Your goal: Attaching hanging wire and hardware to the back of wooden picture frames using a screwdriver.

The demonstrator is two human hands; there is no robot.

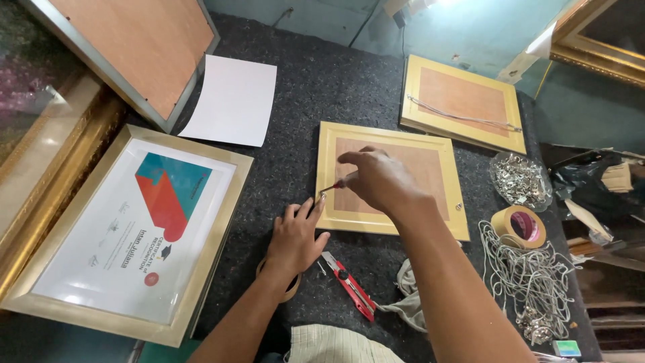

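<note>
At far left, a gold-framed certificate (127, 232) is laid face up on the dark speckled felt worktop (316, 87); its moulding is smooth and metallic, and the print under the glass carries a teal and red shape. Above it, a silver-edged frame (134, 54) is seen face down with a brown fibreboard back, and a plain white sheet (232, 101) lies just beside it. The left hand (295, 238) is pressed flat on the felt, fingers spread, with fingertips touching the lower left edge of the pale yellow wooden frame (393, 178). That frame lies face down at the centre of the worktop: a rectangular matt border around a brown board back, with a small metal fitting near its right edge. The right hand (379, 181) is held over the frame, fingers pinched closed on a thin red-handled tool (332, 187), whose tip is set at the frame's left border. A red utility knife (349, 286) lies near the left hand. Further right, a second yellow frame (463, 101) with a cord across its back, a clear bag of metal hardware (521, 180), a roll of tape (519, 227) and a tangle of pale cord (527, 269) are noted.
</note>
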